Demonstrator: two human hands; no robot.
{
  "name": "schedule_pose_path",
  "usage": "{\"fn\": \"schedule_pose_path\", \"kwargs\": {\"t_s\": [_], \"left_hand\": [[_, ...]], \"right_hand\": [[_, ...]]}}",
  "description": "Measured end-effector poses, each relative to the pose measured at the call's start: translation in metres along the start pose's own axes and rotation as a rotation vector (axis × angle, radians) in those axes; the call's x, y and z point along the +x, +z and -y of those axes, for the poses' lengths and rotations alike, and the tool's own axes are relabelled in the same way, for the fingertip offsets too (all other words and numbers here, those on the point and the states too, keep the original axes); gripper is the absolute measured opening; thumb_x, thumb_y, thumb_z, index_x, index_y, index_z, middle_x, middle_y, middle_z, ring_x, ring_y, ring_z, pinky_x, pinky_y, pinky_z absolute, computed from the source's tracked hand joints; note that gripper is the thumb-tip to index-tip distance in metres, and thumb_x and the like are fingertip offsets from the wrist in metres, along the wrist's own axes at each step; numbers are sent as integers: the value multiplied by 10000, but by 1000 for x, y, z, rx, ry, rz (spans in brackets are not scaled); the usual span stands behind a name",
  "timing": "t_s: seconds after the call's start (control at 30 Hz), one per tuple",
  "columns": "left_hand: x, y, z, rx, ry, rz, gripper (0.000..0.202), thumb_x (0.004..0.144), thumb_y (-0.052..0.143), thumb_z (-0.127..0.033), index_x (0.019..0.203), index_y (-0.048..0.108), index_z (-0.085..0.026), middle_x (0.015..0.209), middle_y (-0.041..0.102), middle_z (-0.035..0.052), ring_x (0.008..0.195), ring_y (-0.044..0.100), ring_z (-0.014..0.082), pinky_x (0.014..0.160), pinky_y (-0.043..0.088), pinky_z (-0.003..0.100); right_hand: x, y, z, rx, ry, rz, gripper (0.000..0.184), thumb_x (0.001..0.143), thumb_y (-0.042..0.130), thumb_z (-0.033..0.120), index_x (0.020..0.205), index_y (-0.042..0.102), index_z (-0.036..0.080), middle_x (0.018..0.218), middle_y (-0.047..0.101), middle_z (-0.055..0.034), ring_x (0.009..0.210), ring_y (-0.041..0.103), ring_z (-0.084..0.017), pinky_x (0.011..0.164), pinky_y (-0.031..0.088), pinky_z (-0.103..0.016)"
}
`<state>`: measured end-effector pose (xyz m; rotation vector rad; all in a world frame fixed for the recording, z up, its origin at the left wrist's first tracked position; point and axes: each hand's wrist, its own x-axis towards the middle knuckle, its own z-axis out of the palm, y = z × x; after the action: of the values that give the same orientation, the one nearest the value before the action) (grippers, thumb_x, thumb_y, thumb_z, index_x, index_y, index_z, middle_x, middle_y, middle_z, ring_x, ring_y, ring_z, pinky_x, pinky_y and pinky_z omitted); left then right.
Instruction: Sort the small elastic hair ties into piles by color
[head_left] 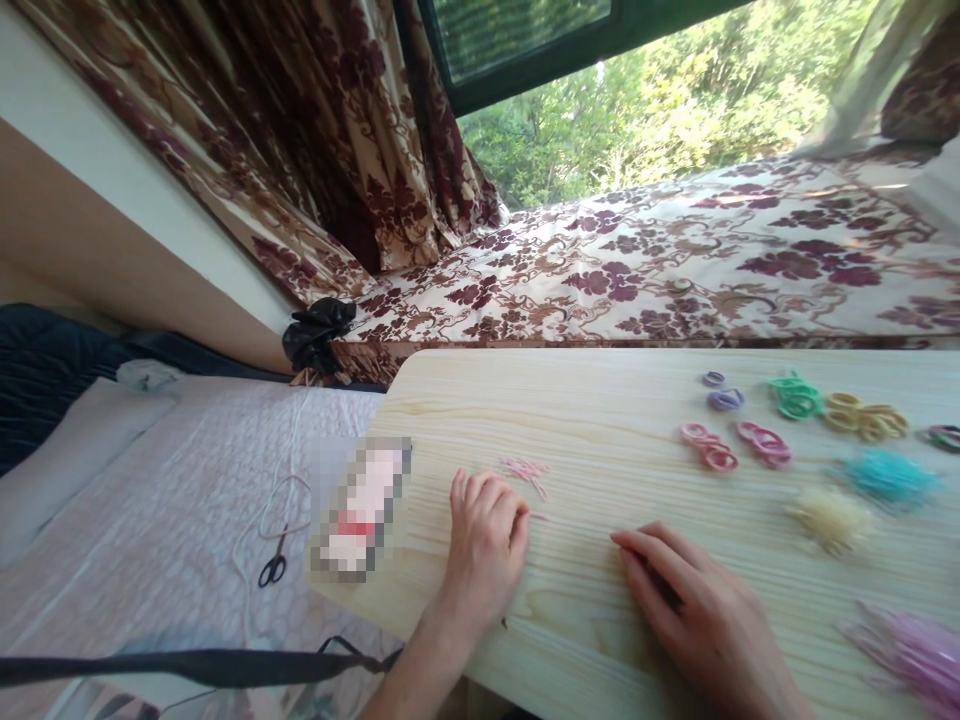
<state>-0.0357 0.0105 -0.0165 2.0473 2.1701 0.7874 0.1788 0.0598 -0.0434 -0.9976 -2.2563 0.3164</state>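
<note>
This is a home, most likely a bedroom. Heavy maroon-flowered curtains hang beside a window that looks onto green trees. Matching floral cloth covers the ledge past the far edge of a pale wooden table. A quilted bedcover lies off its left edge.

Pale wooden tabletop, with small hair things spread over its right half.

On my feed, elastic loops in purple, green, yellow and pink lie along the far side. Blue, cream and lilac-pink tufts lie nearer. Thin pink strands lie just beyond the left hand. A pixelated item seems to overlap the left edge.
</note>
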Motion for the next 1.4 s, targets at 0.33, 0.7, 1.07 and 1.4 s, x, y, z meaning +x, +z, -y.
{"fn": "schedule_pose_path", "kwargs": {"t_s": [0.33,0.7,1.07,1.4], "left_hand": [[-1,13,-23,-86,136,4,164,907,460,-87,834,548,-204,867,612,8,968,557,194,1088,316,510],[1,14,-42,-165,226,25,156,904,465,-77,851,545,-200,883,605,8,1002,550,192,1099,323,502],[-4,16,-29,-162,187,-22,187,905,464,-80,940,575,-226,917,645,3,1019,557,205,1096,301,508],[-11,26,-18,-150,283,-24,200,899,486,-97,1004,585,-236,924,682,7,1033,564,227,1080,288,517]], "right_hand": [[8,-3,10,60,9,-74,211,962,446,233,974,655,203,823,686,-14,688,676,-104,591,504,-186],[8,-4,10,150,25,-104,161,958,477,211,954,638,201,790,655,-5,646,642,-89,580,490,-178],[9,-27,18,238,103,-154,122,937,510,193,897,624,212,761,629,6,576,587,-73,553,485,-172],[-30,-119,-41,-275,393,-373,247,907,515,431,883,657,231,739,635,-6,564,557,-128,538,449,-261]]}}
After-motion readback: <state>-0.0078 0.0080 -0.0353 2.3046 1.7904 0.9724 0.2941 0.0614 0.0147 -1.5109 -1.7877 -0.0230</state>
